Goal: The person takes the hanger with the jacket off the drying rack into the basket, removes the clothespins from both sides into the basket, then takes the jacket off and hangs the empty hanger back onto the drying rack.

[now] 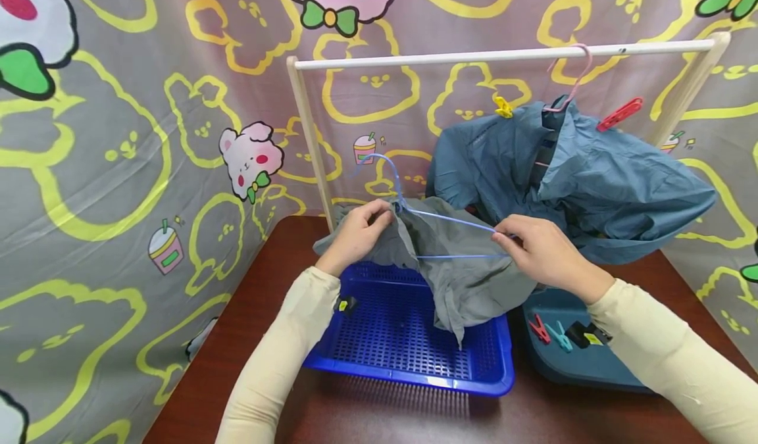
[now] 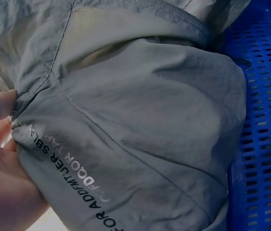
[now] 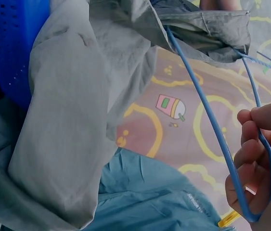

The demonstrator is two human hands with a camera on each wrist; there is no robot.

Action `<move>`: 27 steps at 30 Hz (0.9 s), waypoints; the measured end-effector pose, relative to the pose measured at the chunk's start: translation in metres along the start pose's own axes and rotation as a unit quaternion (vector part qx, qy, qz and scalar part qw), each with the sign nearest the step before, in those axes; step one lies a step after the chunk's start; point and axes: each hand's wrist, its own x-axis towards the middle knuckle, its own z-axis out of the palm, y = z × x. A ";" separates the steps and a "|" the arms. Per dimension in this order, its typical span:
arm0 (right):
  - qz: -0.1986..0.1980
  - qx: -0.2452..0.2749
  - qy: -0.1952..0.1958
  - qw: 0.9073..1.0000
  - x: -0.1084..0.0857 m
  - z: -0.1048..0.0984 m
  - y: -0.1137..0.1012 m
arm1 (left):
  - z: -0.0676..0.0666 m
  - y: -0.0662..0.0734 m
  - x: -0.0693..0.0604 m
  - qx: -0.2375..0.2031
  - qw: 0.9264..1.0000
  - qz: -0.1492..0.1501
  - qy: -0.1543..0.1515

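The left hand (image 1: 364, 230) pinched the edge of the grey garment (image 1: 474, 293) close to the hook of the blue hanger (image 3: 216, 127), thumb against fingers; whether it also touched the hanger could not be told. The right hand (image 1: 535, 250) grasped the other end of that hanger, its thumb and fingers curled about the bent corner. Between the two hands the garment hung in loose folds above the blue basket (image 1: 408, 377), with one tip of cloth dangling over the perforated bottom. Both bars of the hanger ran from the right hand into the garment, where the far end was hidden; the hook stood up clear of the cloth. (Printed lettering (image 2: 72, 173) showed on the garment in the left wrist view, too creased to read in full.)

Behind and to the right, a blue jacket (image 1: 622, 161) hung from the rack (image 1: 426, 59) on a pink hanger (image 1: 589, 62), a yellow clip (image 1: 503, 107) at one shoulder and a red clip (image 1: 620, 114) at the other. Just beside the basket stood a tray (image 1: 592, 368) with a red peg (image 1: 539, 329) and a teal peg (image 1: 559, 337) in it. All this was set on a dark red-brown table (image 1: 343, 418), before a cartoon-printed curtain (image 1: 118, 168).
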 end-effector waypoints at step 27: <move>0.018 0.000 0.025 1.000 -0.012 -0.012 0.015 | -0.011 -0.014 -0.006 0.032 0.999 -0.015 -0.035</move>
